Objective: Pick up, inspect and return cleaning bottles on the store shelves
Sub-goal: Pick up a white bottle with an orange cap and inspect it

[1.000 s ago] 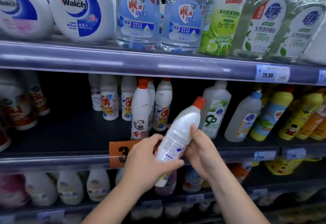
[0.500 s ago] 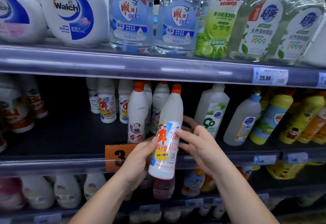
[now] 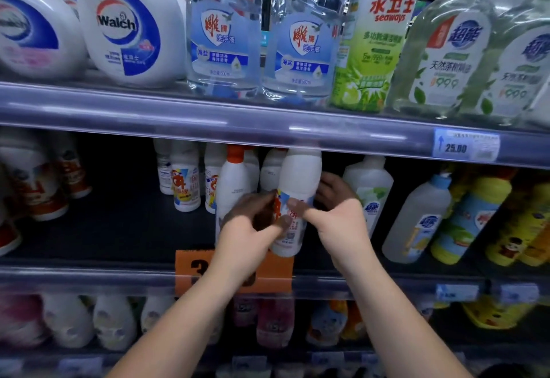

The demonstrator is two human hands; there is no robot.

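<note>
I hold a white cleaning bottle (image 3: 299,181) with a colourful label upright inside the middle shelf opening. Its cap is hidden behind the upper shelf rail. My left hand (image 3: 253,222) grips its lower left side, fingers curled round the label. My right hand (image 3: 336,211) grips the right side, thumb across the front and fingers behind. The bottle's base hangs just above the shelf's front edge. Similar white bottles with orange caps (image 3: 233,187) stand right beside it on the left.
The upper shelf rail (image 3: 268,124) runs just above the bottle. A frosted bottle (image 3: 372,187) stands to the right, yellow and blue ones (image 3: 464,217) further right. An orange price tag (image 3: 190,270) hangs on the shelf's front edge. More bottles fill the shelves above and below.
The bottle went from tilted to upright, label facing me, and both hands carried it up and forward into the middle shelf. The camera moved closer.
</note>
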